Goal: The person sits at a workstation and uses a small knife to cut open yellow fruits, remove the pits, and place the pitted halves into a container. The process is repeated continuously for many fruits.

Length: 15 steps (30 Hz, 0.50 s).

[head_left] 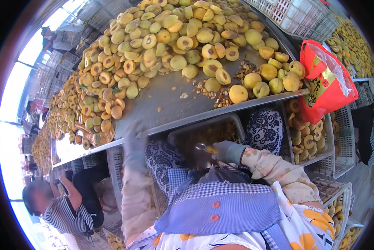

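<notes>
My right hand (229,151), in a grey glove, is closed around a small spoon-like pitting tool (205,147) with a rounded metal end and a yellow handle. It is over my lap, near a grey tub (238,120) with blurred brownish-yellow bits in it. At the near edge of the metal table (162,104) is my left hand (135,135), also gloved; motion smears its fingers, and I cannot tell whether it holds anything. Halved yellow peaches (153,54) are heaped across the table. Several whole-looking peaches (268,71) sit at its right corner, beside loose pits (222,99).
A red bag (326,89) hangs at the table's right corner. Crates of peach halves (310,139) stand at my right, and a white crate (295,16) is at the far right. Another person in a striped shirt (68,214) sits at the left.
</notes>
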Motion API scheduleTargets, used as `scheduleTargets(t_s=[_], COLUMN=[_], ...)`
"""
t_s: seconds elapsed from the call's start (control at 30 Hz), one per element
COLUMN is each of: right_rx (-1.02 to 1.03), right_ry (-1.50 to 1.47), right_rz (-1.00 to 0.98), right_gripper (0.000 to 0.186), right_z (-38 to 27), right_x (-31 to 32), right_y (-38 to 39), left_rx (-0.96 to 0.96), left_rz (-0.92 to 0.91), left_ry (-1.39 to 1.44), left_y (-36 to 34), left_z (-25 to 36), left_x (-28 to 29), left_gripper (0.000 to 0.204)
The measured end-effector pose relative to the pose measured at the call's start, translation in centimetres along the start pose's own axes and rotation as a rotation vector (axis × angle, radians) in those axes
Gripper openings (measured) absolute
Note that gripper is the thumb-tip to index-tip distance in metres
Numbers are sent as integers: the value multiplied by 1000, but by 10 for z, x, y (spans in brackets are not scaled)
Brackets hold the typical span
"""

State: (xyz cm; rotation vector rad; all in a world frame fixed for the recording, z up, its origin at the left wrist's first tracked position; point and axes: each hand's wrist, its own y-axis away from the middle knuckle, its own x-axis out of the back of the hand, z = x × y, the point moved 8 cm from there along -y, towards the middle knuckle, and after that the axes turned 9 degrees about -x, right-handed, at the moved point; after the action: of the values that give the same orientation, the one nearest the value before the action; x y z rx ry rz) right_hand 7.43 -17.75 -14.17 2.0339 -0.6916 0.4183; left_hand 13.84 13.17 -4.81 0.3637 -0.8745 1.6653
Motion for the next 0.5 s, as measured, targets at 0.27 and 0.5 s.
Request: scheduleTargets(t_s=[0.27,0.5], right_rx=[48,4], right_ry=[-237,-248], right_rz=[146,107], right_gripper=[34,37], right_z=[30,26], right_x=[-10,-5], right_y=[-14,-20], left_rx=[-206,108], left_rz=[-451,-242], left_ry=[-543,97], left_y=[-109,-115], left_z=[165,78], left_x=[-246,-203], left_gripper=[55,53])
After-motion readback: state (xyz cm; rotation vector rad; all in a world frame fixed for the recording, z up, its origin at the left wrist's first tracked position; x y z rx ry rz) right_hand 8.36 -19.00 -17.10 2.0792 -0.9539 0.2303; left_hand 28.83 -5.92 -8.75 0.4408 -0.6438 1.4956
